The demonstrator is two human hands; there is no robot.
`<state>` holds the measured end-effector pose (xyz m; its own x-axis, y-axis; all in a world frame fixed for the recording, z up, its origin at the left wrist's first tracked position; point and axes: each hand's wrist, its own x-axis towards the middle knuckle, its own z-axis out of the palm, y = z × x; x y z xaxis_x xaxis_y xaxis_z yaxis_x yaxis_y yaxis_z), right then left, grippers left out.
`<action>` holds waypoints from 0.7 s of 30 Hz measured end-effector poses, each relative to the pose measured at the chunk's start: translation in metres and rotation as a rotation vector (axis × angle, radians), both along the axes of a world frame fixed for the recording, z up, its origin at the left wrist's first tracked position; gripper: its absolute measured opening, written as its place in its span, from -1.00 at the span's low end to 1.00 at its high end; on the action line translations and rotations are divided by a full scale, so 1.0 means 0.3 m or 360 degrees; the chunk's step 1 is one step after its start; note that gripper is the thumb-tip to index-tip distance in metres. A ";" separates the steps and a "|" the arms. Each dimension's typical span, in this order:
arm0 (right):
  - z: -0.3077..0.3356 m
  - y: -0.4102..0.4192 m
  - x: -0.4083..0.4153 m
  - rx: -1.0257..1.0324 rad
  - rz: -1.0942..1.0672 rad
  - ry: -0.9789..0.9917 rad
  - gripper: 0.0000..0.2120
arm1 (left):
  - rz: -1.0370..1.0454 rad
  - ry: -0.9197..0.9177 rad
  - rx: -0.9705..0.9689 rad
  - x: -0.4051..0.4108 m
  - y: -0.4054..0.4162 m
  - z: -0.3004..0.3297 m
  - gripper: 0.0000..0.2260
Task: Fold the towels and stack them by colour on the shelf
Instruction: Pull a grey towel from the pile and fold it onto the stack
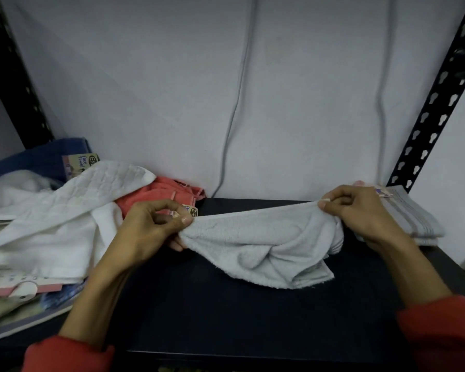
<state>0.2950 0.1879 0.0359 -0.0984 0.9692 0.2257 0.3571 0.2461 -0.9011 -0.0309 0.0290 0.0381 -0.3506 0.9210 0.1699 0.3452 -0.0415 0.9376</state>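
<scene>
Towel (255, 242) in pale grey hangs stretched between your two hands above the middle of the dark shelf (226, 312), its lower folds sagging onto the surface. Your left hand (151, 226) pinches one top corner between thumb and fingertips, fingers curled tightly on the cloth. Your right hand (360, 210) pinches the opposite top corner the same way, nearer the shelf's right edge. Both wrists show red sleeves (440, 328) at the front edge.

Just behind your right hand, at the back right corner, sits a folded grey striped towel (419, 224) lying flat. Along the left edge lies a loose heap: a large white towel (65, 210) draped over a coral towel (172, 191), with a blue towel (38, 159) at the back left corner and a printed label (82, 161) reading "Face Towel" beside it. Two grey cables (236, 103) run down the wall behind the shelf.
</scene>
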 end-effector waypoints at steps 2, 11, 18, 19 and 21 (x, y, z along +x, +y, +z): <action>-0.006 0.007 -0.009 0.0028 -0.0055 -0.0027 -0.92 | 0.0066 0.0119 -0.0066 -0.006 0.013 -0.021 -0.95; 0.149 -0.165 -0.075 0.0357 0.0030 0.0106 -0.93 | -0.0008 -0.0224 0.0034 0.074 -0.044 0.067 -0.86; 0.193 -0.370 -0.187 0.0358 0.0511 -0.0030 -0.87 | -0.0263 -0.0260 0.0053 0.204 -0.087 0.088 -0.86; 0.182 -0.388 -0.200 0.0336 0.0570 -0.0062 -0.87 | -0.0307 -0.0263 0.0035 0.215 -0.088 0.082 -0.86; 0.154 -0.414 -0.219 0.0315 0.0643 -0.0109 -0.86 | -0.0388 -0.0275 -0.0010 0.234 -0.091 0.074 -0.85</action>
